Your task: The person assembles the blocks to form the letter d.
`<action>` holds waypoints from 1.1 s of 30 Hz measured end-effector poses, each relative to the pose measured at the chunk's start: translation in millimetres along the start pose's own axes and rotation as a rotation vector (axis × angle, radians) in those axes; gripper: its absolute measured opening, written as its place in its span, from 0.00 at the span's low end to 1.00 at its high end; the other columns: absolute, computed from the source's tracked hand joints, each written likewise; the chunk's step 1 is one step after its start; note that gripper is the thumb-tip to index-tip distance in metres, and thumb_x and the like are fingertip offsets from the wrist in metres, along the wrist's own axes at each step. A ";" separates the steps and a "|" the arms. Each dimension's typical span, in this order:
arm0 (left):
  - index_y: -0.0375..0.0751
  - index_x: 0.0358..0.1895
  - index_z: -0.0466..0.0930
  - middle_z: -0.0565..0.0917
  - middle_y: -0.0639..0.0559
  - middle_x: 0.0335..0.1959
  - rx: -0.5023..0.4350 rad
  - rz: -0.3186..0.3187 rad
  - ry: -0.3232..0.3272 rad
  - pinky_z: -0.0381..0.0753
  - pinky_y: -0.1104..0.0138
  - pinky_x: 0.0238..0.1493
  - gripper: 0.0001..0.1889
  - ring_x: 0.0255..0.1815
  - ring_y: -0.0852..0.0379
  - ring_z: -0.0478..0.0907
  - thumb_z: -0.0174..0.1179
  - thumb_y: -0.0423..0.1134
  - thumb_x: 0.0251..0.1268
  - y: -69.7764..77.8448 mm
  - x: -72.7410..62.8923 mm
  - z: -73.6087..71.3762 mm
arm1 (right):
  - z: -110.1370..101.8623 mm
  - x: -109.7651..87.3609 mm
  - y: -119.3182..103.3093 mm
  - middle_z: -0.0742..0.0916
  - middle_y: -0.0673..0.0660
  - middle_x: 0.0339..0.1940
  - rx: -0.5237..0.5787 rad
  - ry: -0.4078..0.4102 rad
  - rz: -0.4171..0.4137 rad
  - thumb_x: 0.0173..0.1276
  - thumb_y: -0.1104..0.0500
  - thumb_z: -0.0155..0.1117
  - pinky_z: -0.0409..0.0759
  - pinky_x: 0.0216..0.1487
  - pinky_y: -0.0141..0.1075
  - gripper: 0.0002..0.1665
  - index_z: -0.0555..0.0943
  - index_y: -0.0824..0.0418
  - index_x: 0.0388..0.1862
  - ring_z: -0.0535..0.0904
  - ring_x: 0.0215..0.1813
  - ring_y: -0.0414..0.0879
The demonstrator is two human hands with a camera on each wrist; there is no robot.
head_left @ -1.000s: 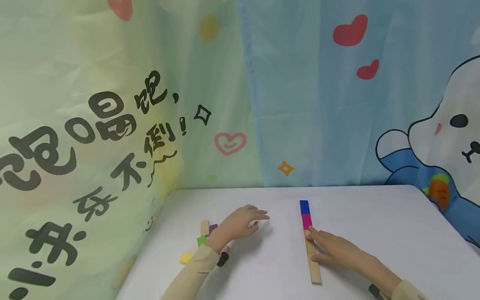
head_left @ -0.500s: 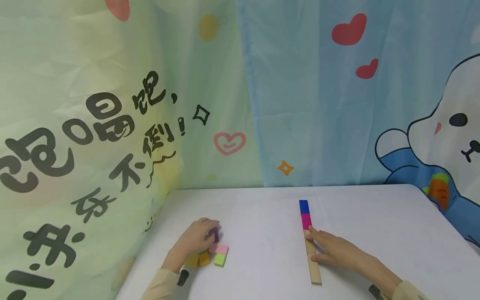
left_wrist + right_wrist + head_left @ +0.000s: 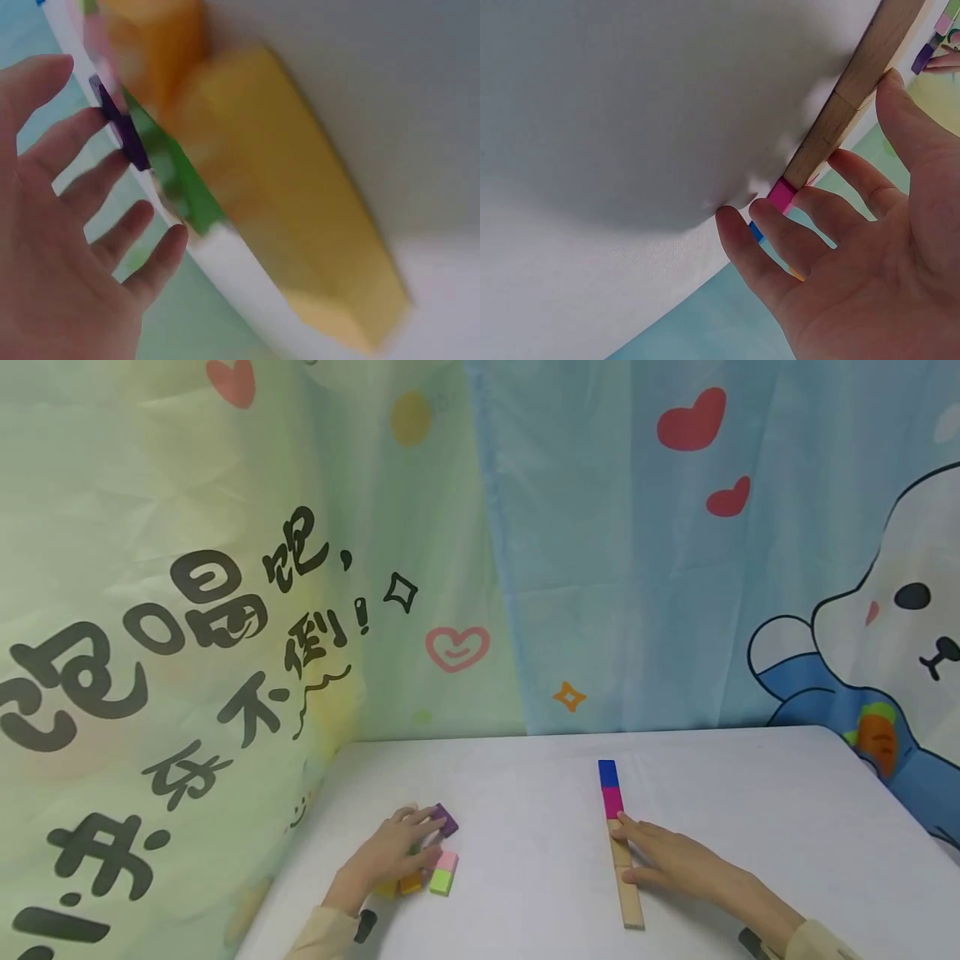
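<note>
My left hand (image 3: 393, 852) reaches over a cluster of coloured blocks on the left of the table. Its fingertips are right at a purple block (image 3: 446, 820), with the fingers spread and the thumb apart in the left wrist view. Close by lie a pink block (image 3: 447, 861), a light green block (image 3: 441, 882), an orange block (image 3: 411, 883) and a yellow block (image 3: 277, 187). My right hand (image 3: 682, 862) rests its fingertips and thumb along a straight row of plain wooden blocks (image 3: 628, 897). A magenta block (image 3: 612, 803) and a blue block (image 3: 607, 774) continue that row at its far end.
The blocks lie on a white table (image 3: 525, 793). Behind it hangs a printed curtain (image 3: 570, 568) with hearts, writing and a cartoon animal. A darker green block (image 3: 187, 195) shows beyond the yellow one in the left wrist view, partly hidden in the head view.
My left hand has come back leftward from above the table to the cluster. The purple block has shifted a little right and away. My right hand and the row stay put.
</note>
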State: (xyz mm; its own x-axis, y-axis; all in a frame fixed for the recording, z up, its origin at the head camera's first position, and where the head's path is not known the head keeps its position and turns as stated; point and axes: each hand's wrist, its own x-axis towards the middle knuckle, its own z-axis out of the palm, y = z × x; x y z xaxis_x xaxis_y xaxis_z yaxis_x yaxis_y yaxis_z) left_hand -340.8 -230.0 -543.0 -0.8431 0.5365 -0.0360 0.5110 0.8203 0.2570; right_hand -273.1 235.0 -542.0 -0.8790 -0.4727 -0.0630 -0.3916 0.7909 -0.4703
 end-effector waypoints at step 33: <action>0.65 0.77 0.62 0.69 0.48 0.70 0.382 0.152 -0.004 0.73 0.55 0.66 0.36 0.71 0.47 0.66 0.48 0.72 0.68 156.8 87.0 43.5 | -0.4 1.8 -1.4 0.73 0.67 0.74 0.064 -0.032 0.079 0.66 0.37 0.66 0.67 0.64 0.71 0.48 0.66 0.63 0.75 0.68 0.72 0.70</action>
State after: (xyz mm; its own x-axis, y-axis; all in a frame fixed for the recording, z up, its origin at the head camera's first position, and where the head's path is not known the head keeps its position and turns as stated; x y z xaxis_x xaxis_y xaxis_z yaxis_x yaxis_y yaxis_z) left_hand -326.8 -46.0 -547.9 -0.7531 0.6573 -0.0294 0.6556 0.7459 -0.1176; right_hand -274.2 233.2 -541.1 -0.8971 -0.4225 -0.1294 -0.3023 0.8003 -0.5177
